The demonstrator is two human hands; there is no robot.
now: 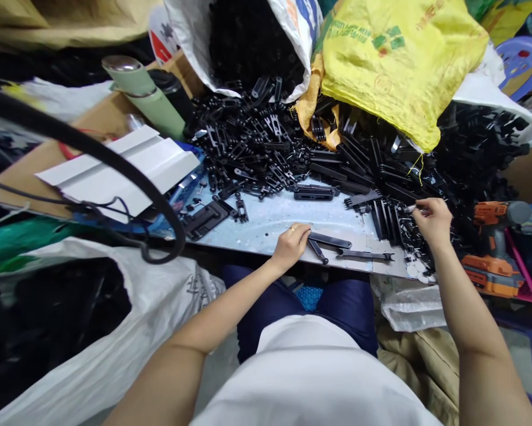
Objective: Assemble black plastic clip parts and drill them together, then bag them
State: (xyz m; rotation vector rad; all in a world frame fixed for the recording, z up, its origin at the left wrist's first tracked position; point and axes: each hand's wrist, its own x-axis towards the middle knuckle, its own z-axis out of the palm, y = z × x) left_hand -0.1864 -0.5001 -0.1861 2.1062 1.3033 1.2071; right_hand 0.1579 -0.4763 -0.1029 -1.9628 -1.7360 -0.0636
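Observation:
My left hand (291,245) rests on the pale worktop (274,222), fingers curled over the end of a long black plastic strip (332,240). A second black strip (366,255) lies just beside it. My right hand (432,222) is further right, fingers pinched on a small pale part (410,208) at the edge of a pile of black plastic parts (266,148). A row of black bars (383,218) lies left of that hand.
An open white sack (287,35) and a yellow sack (399,59) spill black parts at the back. A green flask (145,94), white folded card (128,163), thick black cable (115,160), orange drill (492,248) and a white sack (128,319) surround the worktop.

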